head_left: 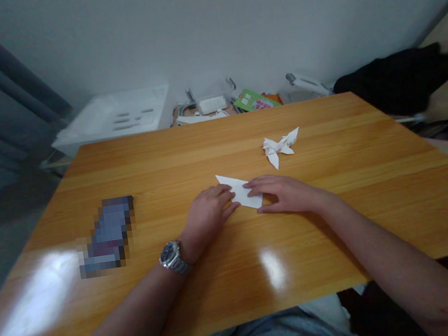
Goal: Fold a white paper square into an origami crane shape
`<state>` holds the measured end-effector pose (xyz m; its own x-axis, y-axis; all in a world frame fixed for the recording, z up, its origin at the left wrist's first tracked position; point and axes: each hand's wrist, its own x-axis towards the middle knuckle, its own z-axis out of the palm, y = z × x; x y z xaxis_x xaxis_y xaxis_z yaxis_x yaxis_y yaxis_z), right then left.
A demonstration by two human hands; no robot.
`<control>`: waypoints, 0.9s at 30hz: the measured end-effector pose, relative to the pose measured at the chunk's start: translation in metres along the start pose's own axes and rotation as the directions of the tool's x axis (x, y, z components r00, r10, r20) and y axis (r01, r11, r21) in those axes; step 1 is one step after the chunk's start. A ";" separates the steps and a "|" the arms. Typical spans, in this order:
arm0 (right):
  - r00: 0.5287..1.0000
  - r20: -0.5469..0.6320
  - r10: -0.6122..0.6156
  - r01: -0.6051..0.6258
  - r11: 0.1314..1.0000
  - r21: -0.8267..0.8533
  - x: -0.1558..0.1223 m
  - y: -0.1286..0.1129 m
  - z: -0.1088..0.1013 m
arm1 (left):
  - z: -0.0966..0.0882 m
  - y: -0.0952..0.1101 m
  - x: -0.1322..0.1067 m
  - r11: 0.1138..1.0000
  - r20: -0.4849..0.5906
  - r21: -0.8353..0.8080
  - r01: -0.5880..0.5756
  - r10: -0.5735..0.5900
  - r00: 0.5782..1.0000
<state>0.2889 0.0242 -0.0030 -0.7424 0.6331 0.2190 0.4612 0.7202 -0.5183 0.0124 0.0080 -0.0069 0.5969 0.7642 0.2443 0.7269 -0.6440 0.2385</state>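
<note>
A small folded sheet of white paper (241, 192) lies on the wooden table, one pointed corner aimed to the far left. My left hand (210, 210) grips its left side, with the thumb along the near edge and the fingers curled at the far side. From the right, my right hand (279, 192) holds the other end, its fingertips on the top face and its thumb by the near right corner. Beyond my right hand sits a white folded-paper figure (279, 147) with several pointed flaps, touched by neither hand. A metal wristwatch (173, 256) is on my left wrist.
A blurred-out phone-like object (110, 234) lies at the left of the wooden table (208, 292). Past the far edge are a white moulded tray (116, 113), a green booklet (254, 100) and small clutter. Dark cloth (390, 80) is piled at the right.
</note>
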 end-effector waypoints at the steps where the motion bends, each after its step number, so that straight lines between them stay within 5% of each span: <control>1: 1.000 -0.004 0.003 -0.003 1.000 0.004 0.000 0.000 0.000 | 0.000 0.000 0.000 1.000 -0.003 0.000 -0.002 0.002 1.000; 13: 0.997 0.057 0.056 -0.058 0.998 0.023 -0.005 -0.003 -0.005 | 0.000 0.000 -0.001 1.000 -0.011 0.025 -0.010 0.011 1.000; 27: 0.976 -0.141 0.163 -0.165 0.986 -0.003 0.004 -0.004 -0.003 | 0.002 0.003 -0.006 0.985 0.049 -0.006 -0.175 0.175 0.983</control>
<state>0.2855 0.0251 0.0026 -0.5812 0.7756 0.2464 0.5786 0.6067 -0.5450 0.0112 0.0014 -0.0096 0.7310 0.6404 0.2359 0.6092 -0.7681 0.1972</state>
